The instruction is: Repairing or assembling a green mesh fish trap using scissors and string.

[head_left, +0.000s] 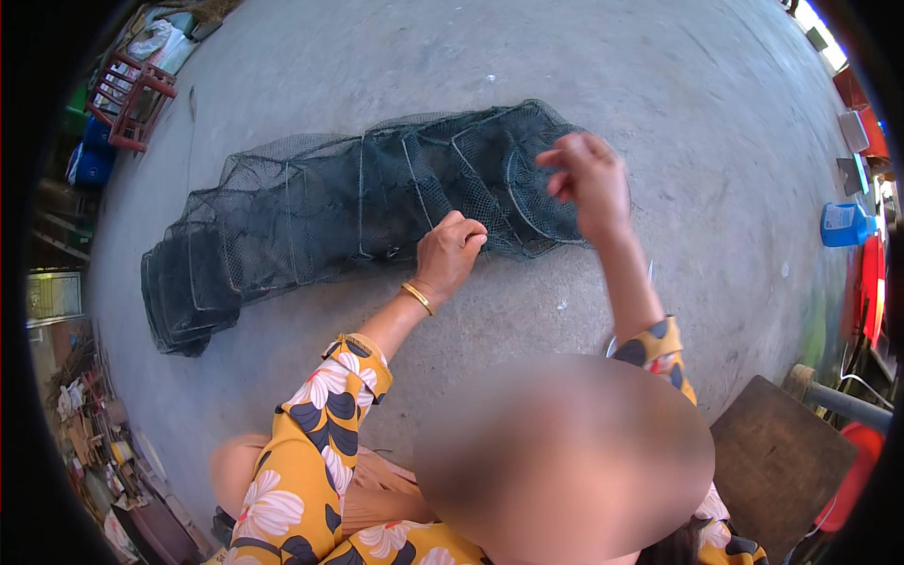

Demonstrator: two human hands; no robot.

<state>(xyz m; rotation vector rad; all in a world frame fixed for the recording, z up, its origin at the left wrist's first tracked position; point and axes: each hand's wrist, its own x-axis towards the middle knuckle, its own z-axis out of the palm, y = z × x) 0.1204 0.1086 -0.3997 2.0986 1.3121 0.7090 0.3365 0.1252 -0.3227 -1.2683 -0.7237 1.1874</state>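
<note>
A long dark-green net trap with thin square frames lies stretched across the concrete floor, its left end folded into a stack. My left hand, with a gold bangle at the wrist, is closed in a pinch on mesh at the trap's near edge. Over the right end of the trap, my right hand is raised with its fingers curled in, slightly blurred. Whatever the right fingers hold is too small to make out. Behind my right forearm a thin metallic object shows only in part.
A reddish slatted frame and blue containers stand at the far left. On the right are a blue jug and red items. A brown board sits at the lower right, beside a grey pipe. Clutter lines the lower left.
</note>
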